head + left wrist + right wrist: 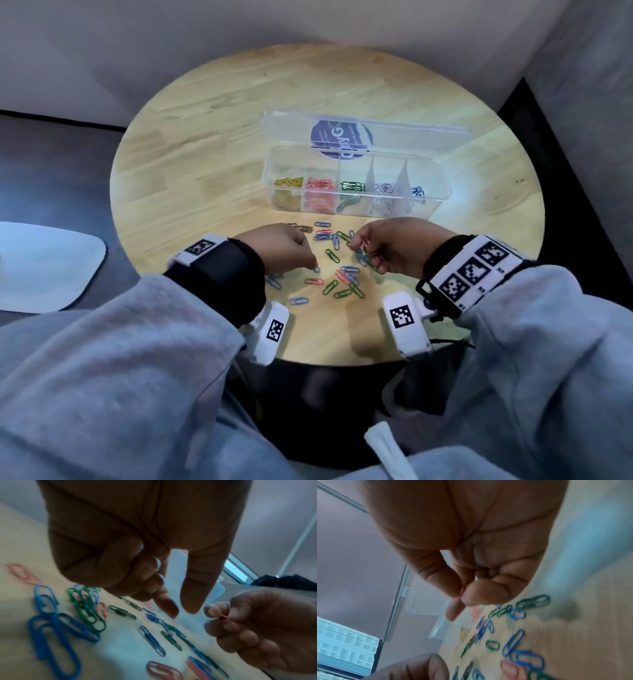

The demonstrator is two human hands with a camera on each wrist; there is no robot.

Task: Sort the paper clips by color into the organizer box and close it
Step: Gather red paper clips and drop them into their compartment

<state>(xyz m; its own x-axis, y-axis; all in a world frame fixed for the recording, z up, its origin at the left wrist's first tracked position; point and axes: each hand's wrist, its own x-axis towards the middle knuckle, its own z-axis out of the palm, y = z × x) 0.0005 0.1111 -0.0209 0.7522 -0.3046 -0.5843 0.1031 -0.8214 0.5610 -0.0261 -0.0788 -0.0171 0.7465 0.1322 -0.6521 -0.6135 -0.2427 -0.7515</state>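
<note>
While loose blue, green and red wire paper clips [337, 270] lie scattered on the round wooden table [205, 144], the right hand [394, 248] pinches a red clip [223, 617]. The left hand [284, 250], fingers curled, touches a blue clip [317, 269]. Just beyond both stands the clear plastic organizer box [356, 202], lid open.

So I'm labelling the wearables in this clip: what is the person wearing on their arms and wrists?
Both arms are in loose grey fleece sleeves with black cuffs. The left hand has a black wrist strap carrying white blocks printed with black square markers. The right hand has a white band of three such markers and another white block.
</note>
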